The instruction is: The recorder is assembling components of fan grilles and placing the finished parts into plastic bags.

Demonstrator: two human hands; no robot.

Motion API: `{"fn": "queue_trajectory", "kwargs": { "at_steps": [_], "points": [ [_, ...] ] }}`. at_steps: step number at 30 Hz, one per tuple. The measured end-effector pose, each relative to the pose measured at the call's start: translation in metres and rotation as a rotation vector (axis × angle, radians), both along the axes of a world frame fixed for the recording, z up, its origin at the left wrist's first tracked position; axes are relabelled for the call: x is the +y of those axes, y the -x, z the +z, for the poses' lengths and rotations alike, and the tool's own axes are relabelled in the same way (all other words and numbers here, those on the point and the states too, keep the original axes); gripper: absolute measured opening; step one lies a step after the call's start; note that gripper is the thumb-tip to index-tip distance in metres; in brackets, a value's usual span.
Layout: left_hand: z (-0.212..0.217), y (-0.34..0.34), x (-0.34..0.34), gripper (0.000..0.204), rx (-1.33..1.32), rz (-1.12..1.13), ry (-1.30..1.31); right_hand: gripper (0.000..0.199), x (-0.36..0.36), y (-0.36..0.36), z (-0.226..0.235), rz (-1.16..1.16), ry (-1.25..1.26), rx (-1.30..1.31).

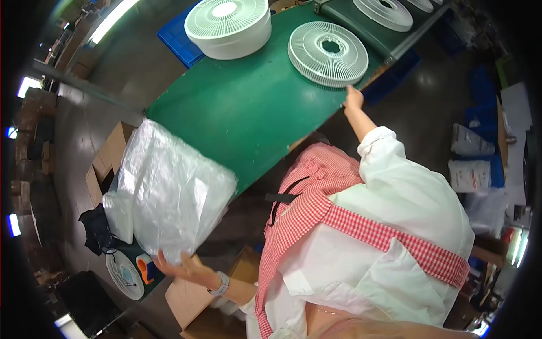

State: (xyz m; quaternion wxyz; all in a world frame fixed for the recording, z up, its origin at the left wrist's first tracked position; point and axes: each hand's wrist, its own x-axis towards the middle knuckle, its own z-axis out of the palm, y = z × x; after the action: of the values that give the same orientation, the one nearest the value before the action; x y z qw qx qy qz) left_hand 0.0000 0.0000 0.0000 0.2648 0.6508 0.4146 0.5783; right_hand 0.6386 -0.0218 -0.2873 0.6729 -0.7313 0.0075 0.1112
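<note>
A stack of clear plastic bags [169,181] lies over the near left end of the green table. At its lower edge is my left hand [189,271], fingers spread and touching or almost touching the bags; no grip on them is visible. My right arm reaches out to the far right side of the table. There my right hand [354,99] is closed at the near rim of a round white fan grille [305,53], which lies flat and has a hole in its centre. The fingertips are partly hidden by the rim.
Stacked white fan grilles [248,42] stand at the table's far left, beside a blue bin [175,39]. A dark conveyor [361,28] carrying more grilles adjoins the green table [226,101]. Near my left hand are an orange tape dispenser [145,269] and an open cardboard box [192,299].
</note>
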Motion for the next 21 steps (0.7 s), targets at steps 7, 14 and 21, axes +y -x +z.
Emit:
{"fn": "queue_trajectory", "kwargs": {
  "at_steps": [7, 14, 21],
  "points": [
    [0.1, -0.262, 0.019, 0.064, -0.227, -0.779, -0.013, 0.089, -0.021, -0.066, 0.063, -0.17, -0.331, 0.808],
    [0.067, -0.342, 0.002, 0.076, -0.149, -0.821, 0.161, 0.05, -0.023, -0.059, 0.104, 0.41, -0.762, 0.628],
    [0.017, -0.376, -0.042, 0.081, 0.237, -0.612, -0.104, 0.044, -0.014, -0.02, 0.172, 0.772, -0.871, 0.468]
  ]
}}
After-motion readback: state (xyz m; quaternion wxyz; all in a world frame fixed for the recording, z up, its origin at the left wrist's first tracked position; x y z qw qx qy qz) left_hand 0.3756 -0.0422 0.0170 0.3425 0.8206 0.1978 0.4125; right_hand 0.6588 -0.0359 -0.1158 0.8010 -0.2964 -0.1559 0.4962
